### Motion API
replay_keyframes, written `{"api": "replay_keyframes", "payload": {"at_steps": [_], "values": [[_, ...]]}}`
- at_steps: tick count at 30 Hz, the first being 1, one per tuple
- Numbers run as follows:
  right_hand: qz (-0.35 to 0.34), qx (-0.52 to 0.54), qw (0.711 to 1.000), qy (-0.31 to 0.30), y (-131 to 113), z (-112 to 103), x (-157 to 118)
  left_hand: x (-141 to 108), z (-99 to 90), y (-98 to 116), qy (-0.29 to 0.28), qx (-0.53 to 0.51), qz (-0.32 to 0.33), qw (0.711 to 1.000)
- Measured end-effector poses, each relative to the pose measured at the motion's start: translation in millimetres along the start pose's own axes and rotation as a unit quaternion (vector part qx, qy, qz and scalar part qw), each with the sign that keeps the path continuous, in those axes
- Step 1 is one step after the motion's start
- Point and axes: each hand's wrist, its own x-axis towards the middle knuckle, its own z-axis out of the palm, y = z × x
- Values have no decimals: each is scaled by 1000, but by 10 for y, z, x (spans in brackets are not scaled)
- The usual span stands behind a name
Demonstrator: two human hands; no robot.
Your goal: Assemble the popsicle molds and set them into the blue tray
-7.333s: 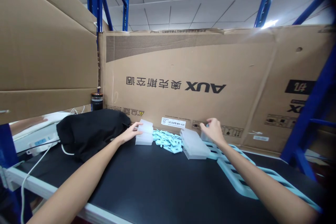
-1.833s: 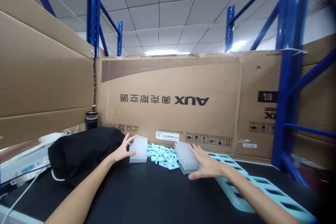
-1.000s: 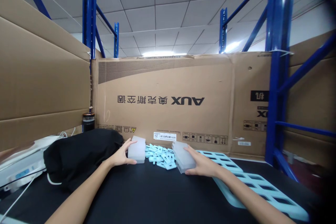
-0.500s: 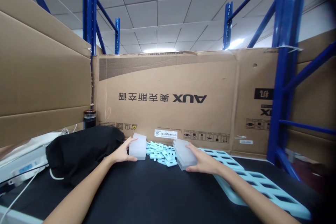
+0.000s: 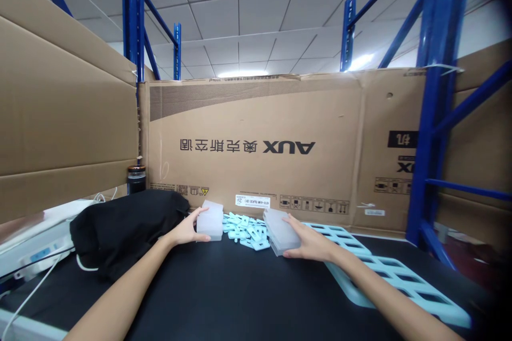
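Observation:
My left hand (image 5: 187,229) grips a frosted clear plastic box (image 5: 210,222) from its left side, thumb low and fingers at the upper edge. On the other side, my right hand (image 5: 306,240) is closed round the right side of frosted plastic boxes (image 5: 280,232), which look stacked and sit slightly turned. Between the two lies a loose pile of small light-blue plastic pieces (image 5: 248,232) with cut-out holes, on the black table surface (image 5: 236,293).
Light-blue slotted trays (image 5: 400,277) lie under and beyond my right forearm. A black cloth bundle (image 5: 124,229) and a white device with cables (image 5: 36,250) are at the left. Behind stands a large cardboard panel (image 5: 248,112), between blue posts (image 5: 432,117).
The whole view has shifted very slightly. Both hands keep their grip on the plastic boxes, nearly in the same places.

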Motion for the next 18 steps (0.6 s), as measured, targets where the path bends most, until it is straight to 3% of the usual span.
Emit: {"api": "replay_keyframes", "payload": {"at_steps": [18], "values": [[3,-16,1000,-10,-198,-64,-44,-1,21,99,24,120,-19,992]]}}
